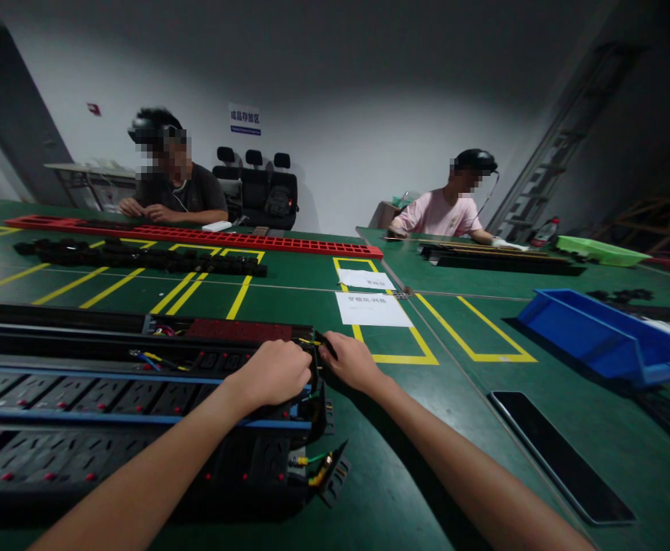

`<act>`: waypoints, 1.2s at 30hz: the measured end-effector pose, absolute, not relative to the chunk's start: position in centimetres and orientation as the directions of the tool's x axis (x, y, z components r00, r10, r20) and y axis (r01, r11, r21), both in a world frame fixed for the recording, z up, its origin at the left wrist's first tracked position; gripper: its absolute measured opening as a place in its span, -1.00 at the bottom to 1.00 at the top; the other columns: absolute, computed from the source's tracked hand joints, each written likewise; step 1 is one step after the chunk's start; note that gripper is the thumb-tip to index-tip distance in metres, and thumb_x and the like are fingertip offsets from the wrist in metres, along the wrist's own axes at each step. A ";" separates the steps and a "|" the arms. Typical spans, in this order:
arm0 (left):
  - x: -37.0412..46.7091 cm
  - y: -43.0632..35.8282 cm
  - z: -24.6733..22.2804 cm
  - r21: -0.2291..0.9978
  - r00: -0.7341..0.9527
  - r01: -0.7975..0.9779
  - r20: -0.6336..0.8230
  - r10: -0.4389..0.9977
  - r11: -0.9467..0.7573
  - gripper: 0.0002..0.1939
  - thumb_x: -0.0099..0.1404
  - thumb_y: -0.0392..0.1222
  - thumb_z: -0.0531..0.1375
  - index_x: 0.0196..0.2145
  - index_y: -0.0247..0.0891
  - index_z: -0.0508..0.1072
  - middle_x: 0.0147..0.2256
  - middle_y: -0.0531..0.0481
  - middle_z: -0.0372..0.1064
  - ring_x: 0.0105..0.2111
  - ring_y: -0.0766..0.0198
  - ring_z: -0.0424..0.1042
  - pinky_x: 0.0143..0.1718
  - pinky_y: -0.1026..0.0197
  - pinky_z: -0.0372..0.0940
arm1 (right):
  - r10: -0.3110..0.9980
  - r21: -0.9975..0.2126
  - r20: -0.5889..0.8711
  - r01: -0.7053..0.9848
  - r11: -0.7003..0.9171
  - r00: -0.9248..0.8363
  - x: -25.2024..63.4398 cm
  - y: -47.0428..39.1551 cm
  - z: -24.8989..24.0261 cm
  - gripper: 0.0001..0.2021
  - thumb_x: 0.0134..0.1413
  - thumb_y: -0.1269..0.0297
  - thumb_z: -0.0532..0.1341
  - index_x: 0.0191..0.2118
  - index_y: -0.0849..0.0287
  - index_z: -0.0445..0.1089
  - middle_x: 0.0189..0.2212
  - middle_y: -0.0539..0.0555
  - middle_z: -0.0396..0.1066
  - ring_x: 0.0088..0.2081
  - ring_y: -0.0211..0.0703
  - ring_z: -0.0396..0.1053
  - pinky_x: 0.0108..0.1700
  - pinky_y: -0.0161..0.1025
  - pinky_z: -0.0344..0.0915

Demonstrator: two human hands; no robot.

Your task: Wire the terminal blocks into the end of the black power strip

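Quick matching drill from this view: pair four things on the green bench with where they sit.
1. blue plastic bin
2. long red perforated strip
3. white paper sheet
4. black power strip end

a. far side, left
b. between both hands
c. right side
d. inside a yellow-taped box, centre

Pairs: 1-c, 2-a, 3-d, 4-b

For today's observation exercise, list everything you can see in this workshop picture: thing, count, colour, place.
power strips: several, black with red switches, near left
wires: a few, yellow and green, at strip ends
table: green, yellow marked boxes
red strip: one, far left
black parts row: one, behind the yellow lines
paper sheets: two, white, centre
blue bin: one, right
green tray: one, far right
co-workers: two, seated opposite
left hand: fist on strip end
right hand: pinch grip at strip end
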State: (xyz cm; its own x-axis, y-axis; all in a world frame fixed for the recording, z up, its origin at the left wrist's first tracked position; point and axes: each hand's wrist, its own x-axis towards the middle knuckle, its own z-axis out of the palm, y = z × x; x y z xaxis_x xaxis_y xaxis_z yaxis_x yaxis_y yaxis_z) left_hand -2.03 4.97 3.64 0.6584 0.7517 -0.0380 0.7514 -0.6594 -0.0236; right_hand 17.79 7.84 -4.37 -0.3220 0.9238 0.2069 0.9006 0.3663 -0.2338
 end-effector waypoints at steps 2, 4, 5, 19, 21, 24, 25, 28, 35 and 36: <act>-2.0 5.0 3.7 -0.029 0.658 0.751 -0.041 0.752 -0.659 -0.68 0.39 -0.26 0.02 -0.28 -0.29 0.59 -0.27 -0.25 0.59 -0.29 -0.02 0.59 -0.22 0.00 0.43 | 0.923 -0.234 0.211 0.900 0.369 -0.323 17.8 7.8 -4.4 -0.85 0.44 0.23 0.10 -0.07 0.12 0.39 -0.15 0.12 0.55 -0.19 -0.08 0.47 -0.25 -0.25 0.11; -2.0 4.9 3.7 -0.033 0.661 0.749 -0.039 0.749 -0.662 -0.67 0.39 -0.26 0.01 -0.28 -0.29 0.59 -0.27 -0.26 0.59 -0.29 -0.04 0.59 -0.23 -0.01 0.44 | 0.921 -0.233 0.215 0.899 0.372 -0.325 17.8 7.8 -4.4 -0.85 0.44 0.24 0.09 -0.08 0.12 0.38 -0.15 0.12 0.55 -0.20 -0.08 0.47 -0.26 -0.24 0.10; -2.0 4.9 3.7 -0.035 0.663 0.747 -0.039 0.748 -0.664 -0.67 0.39 -0.26 0.01 -0.28 -0.30 0.59 -0.27 -0.26 0.59 -0.29 -0.04 0.59 -0.24 -0.01 0.44 | 0.920 -0.233 0.218 0.898 0.373 -0.326 17.8 7.8 -4.4 -0.85 0.44 0.24 0.09 -0.08 0.13 0.38 -0.15 0.12 0.55 -0.20 -0.08 0.47 -0.26 -0.24 0.10; -2.1 5.2 3.5 -0.042 0.664 0.746 -0.036 0.747 -0.665 -0.66 0.39 -0.25 0.01 -0.28 -0.29 0.59 -0.29 -0.25 0.59 -0.29 -0.05 0.59 -0.25 -0.02 0.44 | 0.924 -0.229 0.210 0.903 0.364 -0.319 17.7 7.8 -4.4 -0.84 0.44 0.22 0.09 -0.10 0.12 0.38 -0.16 0.11 0.55 -0.21 -0.09 0.46 -0.27 -0.25 0.08; -2.1 5.1 3.5 -0.046 0.657 0.751 -0.043 0.752 -0.659 -0.67 0.39 -0.25 0.01 -0.27 -0.29 0.59 -0.29 -0.25 0.59 -0.29 -0.05 0.59 -0.24 -0.01 0.44 | 0.925 -0.225 0.209 0.904 0.362 -0.318 17.6 7.8 -4.4 -0.84 0.44 0.22 0.08 -0.11 0.12 0.38 -0.18 0.11 0.55 -0.22 -0.09 0.46 -0.28 -0.24 0.07; -2.1 5.1 3.5 -0.051 0.660 0.748 -0.045 0.750 -0.662 -0.67 0.40 -0.25 0.01 -0.27 -0.28 0.59 -0.28 -0.25 0.59 -0.29 -0.05 0.59 -0.24 -0.01 0.44 | 0.924 -0.221 0.209 0.905 0.362 -0.319 17.6 7.8 -4.4 -0.83 0.44 0.22 0.08 -0.12 0.12 0.37 -0.18 0.11 0.55 -0.23 -0.09 0.46 -0.29 -0.24 0.06; -2.2 5.1 3.5 -0.051 0.662 0.746 -0.044 0.748 -0.664 -0.66 0.40 -0.25 0.01 -0.27 -0.28 0.59 -0.28 -0.25 0.59 -0.28 -0.05 0.59 -0.23 -0.02 0.44 | 0.925 -0.221 0.208 0.906 0.362 -0.319 17.6 7.8 -4.4 -0.83 0.45 0.22 0.07 -0.12 0.12 0.37 -0.18 0.11 0.55 -0.24 -0.09 0.46 -0.29 -0.24 0.06; -2.1 5.0 3.5 -0.047 0.664 0.745 -0.040 0.747 -0.665 -0.66 0.40 -0.25 0.01 -0.27 -0.28 0.59 -0.27 -0.25 0.59 -0.27 -0.06 0.60 -0.22 -0.03 0.44 | 0.924 -0.222 0.207 0.904 0.365 -0.322 17.7 7.8 -4.4 -0.83 0.45 0.22 0.07 -0.12 0.12 0.37 -0.18 0.11 0.55 -0.23 -0.09 0.46 -0.29 -0.24 0.06; -2.1 5.1 3.4 -0.036 0.664 0.746 -0.037 0.747 -0.665 -0.66 0.39 -0.25 0.01 -0.28 -0.30 0.60 -0.28 -0.27 0.59 -0.27 -0.09 0.60 -0.23 -0.05 0.44 | 0.922 -0.223 0.208 0.902 0.370 -0.327 17.8 7.9 -4.4 -0.83 0.44 0.22 0.07 -0.11 0.12 0.37 -0.17 0.12 0.55 -0.22 -0.09 0.46 -0.28 -0.24 0.06; -2.1 5.1 3.4 -0.036 0.666 0.744 -0.034 0.745 -0.667 -0.66 0.39 -0.25 0.01 -0.29 -0.30 0.59 -0.28 -0.27 0.59 -0.27 -0.09 0.60 -0.23 -0.05 0.44 | 0.922 -0.224 0.209 0.902 0.370 -0.326 17.8 7.9 -4.5 -0.83 0.44 0.22 0.07 -0.11 0.12 0.37 -0.17 0.12 0.55 -0.22 -0.09 0.46 -0.28 -0.24 0.06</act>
State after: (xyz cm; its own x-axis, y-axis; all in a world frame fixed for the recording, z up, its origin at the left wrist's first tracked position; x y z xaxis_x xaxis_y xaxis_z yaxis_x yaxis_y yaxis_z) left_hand -2.15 5.09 3.38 0.6660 0.7452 -0.0335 0.7443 -0.6669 -0.0359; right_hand 17.80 7.91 -4.46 -0.3263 0.9219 0.2087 0.9018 0.3698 -0.2237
